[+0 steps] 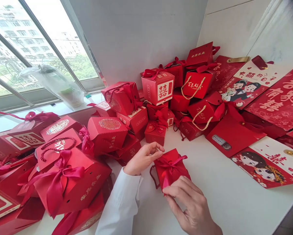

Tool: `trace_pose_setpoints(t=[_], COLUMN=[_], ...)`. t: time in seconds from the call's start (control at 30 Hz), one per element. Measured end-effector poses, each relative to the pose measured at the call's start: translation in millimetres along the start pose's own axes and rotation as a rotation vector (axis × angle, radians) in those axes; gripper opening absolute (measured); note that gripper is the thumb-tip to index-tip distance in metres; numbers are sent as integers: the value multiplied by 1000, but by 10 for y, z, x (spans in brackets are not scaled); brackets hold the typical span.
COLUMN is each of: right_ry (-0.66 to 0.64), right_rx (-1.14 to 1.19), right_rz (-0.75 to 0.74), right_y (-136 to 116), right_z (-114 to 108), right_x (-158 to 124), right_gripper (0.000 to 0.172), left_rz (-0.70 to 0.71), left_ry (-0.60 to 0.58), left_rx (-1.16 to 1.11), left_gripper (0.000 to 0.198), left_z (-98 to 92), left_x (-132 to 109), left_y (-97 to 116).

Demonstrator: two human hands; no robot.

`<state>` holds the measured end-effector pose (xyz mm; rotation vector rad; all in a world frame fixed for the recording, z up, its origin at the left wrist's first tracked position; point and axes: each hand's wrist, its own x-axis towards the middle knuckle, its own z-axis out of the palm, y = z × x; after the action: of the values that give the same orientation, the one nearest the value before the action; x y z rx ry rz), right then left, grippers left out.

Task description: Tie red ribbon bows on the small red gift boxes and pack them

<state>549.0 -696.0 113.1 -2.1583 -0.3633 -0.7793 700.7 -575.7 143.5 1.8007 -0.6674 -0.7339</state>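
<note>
A small red gift box point(185, 173) lies on the white table before me, with a crimson ribbon point(172, 165) tied in a bow on top. A dark red cord handle point(153, 176) loops out from its left side. My right hand point(189, 204) pinches a tail of the ribbon between thumb and finger at the box's near side. Close by the upper left corner of the box, my left hand point(146, 157) has its thumb and fingers drawn together beside the bow; what they hold, if anything, I cannot make out.
Finished-looking red boxes point(107, 130) with bows and cords are piled left and behind. Red and white envelopes point(271, 163) overlap on the right of the table point(210, 202). A plastic-wrapped cup point(71, 94) stands on the window sill. A wall point(146, 32) rises behind.
</note>
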Motion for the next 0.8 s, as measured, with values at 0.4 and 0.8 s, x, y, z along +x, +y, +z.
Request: trace_pose_setpoints(t=[0.4, 0.8], right_ry=[-57, 7], right_rx=[-63, -29], right_rz=[-21, 146], right_y=[74, 54], right_z=[-41, -243], right_x=[-196, -123], right_gripper=[21, 10], left_rz=[-8, -44], left_ry=[6, -9], left_rx=[-89, 11], left_gripper=[35, 36], left_z=[42, -23], left_x=[9, -54], left_y=[35, 76])
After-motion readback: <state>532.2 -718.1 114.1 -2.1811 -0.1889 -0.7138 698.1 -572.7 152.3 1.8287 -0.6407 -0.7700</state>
